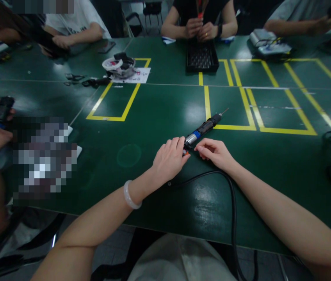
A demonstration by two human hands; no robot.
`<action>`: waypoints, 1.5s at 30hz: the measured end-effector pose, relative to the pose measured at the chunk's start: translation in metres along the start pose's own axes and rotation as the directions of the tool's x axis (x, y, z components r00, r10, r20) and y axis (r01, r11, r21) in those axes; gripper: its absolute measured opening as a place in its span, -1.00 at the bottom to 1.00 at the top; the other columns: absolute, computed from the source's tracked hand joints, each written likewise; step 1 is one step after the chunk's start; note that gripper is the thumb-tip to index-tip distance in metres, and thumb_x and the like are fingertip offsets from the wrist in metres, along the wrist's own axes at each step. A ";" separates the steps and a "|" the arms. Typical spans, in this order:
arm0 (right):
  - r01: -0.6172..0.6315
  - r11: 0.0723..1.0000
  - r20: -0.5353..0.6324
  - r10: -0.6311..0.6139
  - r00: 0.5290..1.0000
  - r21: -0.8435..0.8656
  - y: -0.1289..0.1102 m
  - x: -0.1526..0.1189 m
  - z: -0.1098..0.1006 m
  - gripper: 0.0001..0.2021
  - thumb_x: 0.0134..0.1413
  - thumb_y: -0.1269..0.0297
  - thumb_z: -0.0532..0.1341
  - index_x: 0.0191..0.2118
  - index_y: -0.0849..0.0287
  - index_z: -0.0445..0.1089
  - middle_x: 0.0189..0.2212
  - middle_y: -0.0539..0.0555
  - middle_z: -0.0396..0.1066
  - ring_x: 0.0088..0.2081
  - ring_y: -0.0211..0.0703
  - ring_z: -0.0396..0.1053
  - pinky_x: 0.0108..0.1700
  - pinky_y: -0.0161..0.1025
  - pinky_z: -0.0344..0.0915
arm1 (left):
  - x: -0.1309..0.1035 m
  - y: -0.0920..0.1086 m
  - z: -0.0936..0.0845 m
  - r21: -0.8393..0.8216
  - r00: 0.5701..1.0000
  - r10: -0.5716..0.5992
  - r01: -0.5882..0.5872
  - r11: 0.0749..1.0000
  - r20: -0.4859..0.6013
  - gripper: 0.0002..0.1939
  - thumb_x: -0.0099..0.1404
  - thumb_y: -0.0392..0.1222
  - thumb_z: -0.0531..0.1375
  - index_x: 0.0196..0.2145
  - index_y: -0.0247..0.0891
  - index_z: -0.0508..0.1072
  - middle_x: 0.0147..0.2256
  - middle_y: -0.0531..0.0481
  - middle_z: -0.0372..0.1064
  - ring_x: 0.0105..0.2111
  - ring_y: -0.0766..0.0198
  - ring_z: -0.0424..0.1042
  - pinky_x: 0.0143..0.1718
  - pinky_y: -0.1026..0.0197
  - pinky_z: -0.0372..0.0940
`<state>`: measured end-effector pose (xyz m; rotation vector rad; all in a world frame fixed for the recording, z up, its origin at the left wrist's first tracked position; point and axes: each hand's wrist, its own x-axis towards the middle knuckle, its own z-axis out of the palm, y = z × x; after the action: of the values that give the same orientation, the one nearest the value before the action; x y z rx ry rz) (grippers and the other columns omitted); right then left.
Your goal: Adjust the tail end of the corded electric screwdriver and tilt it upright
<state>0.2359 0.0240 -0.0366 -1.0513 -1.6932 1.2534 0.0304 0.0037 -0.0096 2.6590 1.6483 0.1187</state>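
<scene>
- The counter (159,105) is smooth, dark green and glossy, with pale seams.
- Flat yellow tape (235,127) marks boxy outlines on it.
- A black, rubbery-looking cable (234,203) curves between the forearms and drops past the near edge.
- The screwdriver (198,134), a slim powered cylinder, is centre-right, its long axis slanting; its thin metal bit points away from the person and rightward, over a taped outline. The body is black and silvery with a blue band.
- A black rectangular tray (202,70) across the counter holds rows of small shiny pieces.
- The left hand (169,159) is closed over the screwdriver's rear end.
- The right hand (214,153) is half-curled just beside it; whether it touches or pinches anything, I cannot tell.
- A pale, smooth, ring-shaped bracelet (127,194) circles the left wrist.
</scene>
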 end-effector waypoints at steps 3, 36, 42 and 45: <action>-0.011 1.000 0.010 0.011 1.000 0.000 0.001 0.001 0.000 -0.73 0.21 0.08 0.26 -0.33 0.21 0.45 -0.55 -0.02 0.36 -0.55 -0.30 0.30 -0.50 -0.33 0.21 | 0.002 -0.008 0.000 0.030 1.000 0.016 -0.016 0.999 -0.009 -0.42 0.47 -0.02 0.15 0.30 -0.40 0.18 0.14 -0.28 0.32 0.00 -0.01 0.37 -0.03 0.04 0.31; -0.029 0.998 0.075 0.033 0.997 -0.047 0.003 0.002 0.000 -0.76 0.24 0.14 0.22 -0.30 0.22 0.47 -0.53 -0.02 0.37 -0.51 -0.29 0.33 -0.44 -0.33 0.24 | 0.013 -0.259 -0.012 0.186 0.712 -0.699 0.698 0.691 -0.074 -0.41 0.53 0.01 -0.06 0.21 -0.64 0.10 0.21 -0.51 0.15 0.16 -0.18 0.20 0.14 -0.17 0.16; -0.014 0.997 0.085 0.020 0.996 -0.074 0.004 0.002 -0.001 -0.76 0.25 0.15 0.20 -0.30 0.22 0.48 -0.52 -0.01 0.39 -0.51 -0.28 0.34 -0.43 -0.33 0.23 | 0.018 -0.270 -0.013 0.156 0.677 -0.732 0.733 0.662 -0.073 -0.39 0.53 0.00 -0.04 0.22 -0.70 0.11 0.23 -0.55 0.13 0.17 -0.20 0.20 0.16 -0.21 0.15; -0.016 0.997 0.088 0.023 0.996 -0.077 0.004 0.002 -0.001 -0.76 0.25 0.15 0.20 -0.29 0.22 0.48 -0.51 -0.01 0.39 -0.50 -0.28 0.35 -0.42 -0.32 0.24 | 0.015 -0.267 -0.014 0.198 0.695 -0.714 0.715 0.671 -0.089 -0.36 0.53 0.06 -0.03 0.22 -0.68 0.12 0.22 -0.53 0.16 0.17 -0.19 0.22 0.14 -0.17 0.18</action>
<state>0.2368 0.0266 -0.0406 -1.0737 -1.8145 1.2732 -0.2024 0.1351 -0.0076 1.8838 2.6962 -0.0767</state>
